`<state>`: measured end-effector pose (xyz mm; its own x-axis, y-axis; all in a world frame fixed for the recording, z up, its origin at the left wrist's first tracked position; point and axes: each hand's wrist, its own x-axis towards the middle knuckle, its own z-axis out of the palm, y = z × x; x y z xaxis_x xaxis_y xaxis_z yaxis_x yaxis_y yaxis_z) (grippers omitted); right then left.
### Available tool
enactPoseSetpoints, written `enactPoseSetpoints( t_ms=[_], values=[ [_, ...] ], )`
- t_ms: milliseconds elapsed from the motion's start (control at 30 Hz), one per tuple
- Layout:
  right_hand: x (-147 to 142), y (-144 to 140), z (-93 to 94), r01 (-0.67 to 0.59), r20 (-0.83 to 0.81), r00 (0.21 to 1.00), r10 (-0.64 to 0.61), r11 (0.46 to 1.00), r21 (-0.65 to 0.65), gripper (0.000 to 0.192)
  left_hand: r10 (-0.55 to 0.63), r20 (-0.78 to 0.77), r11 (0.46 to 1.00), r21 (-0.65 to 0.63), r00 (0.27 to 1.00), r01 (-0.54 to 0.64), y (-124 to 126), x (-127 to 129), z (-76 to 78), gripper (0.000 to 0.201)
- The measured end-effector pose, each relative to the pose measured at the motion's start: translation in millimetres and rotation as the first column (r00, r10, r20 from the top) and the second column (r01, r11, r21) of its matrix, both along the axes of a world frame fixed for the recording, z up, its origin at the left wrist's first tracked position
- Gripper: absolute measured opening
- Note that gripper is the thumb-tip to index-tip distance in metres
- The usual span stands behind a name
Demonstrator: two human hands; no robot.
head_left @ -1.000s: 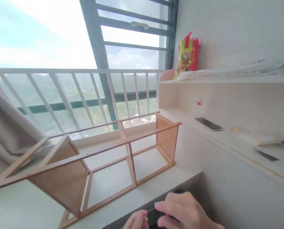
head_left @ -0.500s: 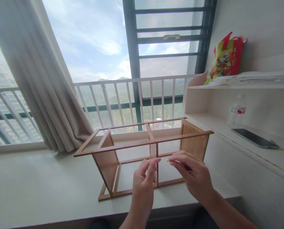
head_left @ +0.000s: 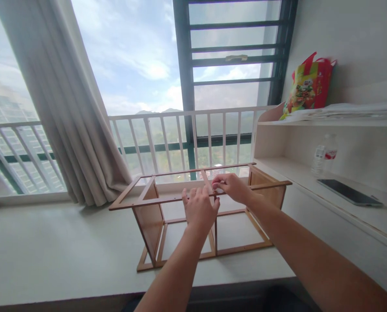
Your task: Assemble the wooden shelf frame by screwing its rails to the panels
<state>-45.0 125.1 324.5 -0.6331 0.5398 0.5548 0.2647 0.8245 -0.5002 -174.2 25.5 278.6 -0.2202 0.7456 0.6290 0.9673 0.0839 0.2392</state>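
Where half a second ago both hands hovered short of it pinching something tiny, they have now reached the open light-brown wooden shelf frame [head_left: 154, 203] at centre frame. The right hand [head_left: 230, 187] pinches its fingertips together at the top rail's middle joint, on something too small to tell. The left hand [head_left: 199, 210], fingers loosely spread, rests against the same rail, steadying it. Lower down, the frame stands on the pale window ledge [head_left: 50, 255]; a beige curtain [head_left: 60, 99] hangs at upper left.

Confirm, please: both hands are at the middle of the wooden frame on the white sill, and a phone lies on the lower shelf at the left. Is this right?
Not quite. In the head view the phone lies on the lower shelf at the right. Both hands, left and right, are at the middle of the wooden frame on the white sill.
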Motion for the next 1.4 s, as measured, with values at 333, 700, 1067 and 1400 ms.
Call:
enactPoseSetpoints(
  t_ms=[333, 700, 1067, 1400],
  values=[
    [0.4, 2.3, 2.5, -0.038, 0.089, 0.995, 0.038, 0.999, 0.001, 0.016, -0.020, -0.039, 1.000, -0.008, 0.999, 0.020, 0.2, -6.4, 0.8, 0.037],
    [-5.9, 5.1, 0.0, -0.197, 0.122, 0.974, 0.190, 0.979, 0.054, 0.016, -0.066, -0.090, 0.997, 0.030, 0.994, 0.069, -0.7, -20.9, -7.2, 0.039],
    [-1.2, -1.7, -6.0, -0.130, 0.038, 0.991, 0.130, 0.991, 0.005, 0.008, -0.028, -0.099, 0.999, 0.018, 0.995, 0.030, -0.5, -20.6, -8.7, 0.043],
    [-4.0, -3.2, -3.7, -0.104, 0.041, 0.994, 0.104, 0.994, 0.014, 0.008, -0.033, -0.121, 0.998, -0.054, 0.992, 0.027, -4.0, -25.3, -0.5, 0.047]
  ],
)
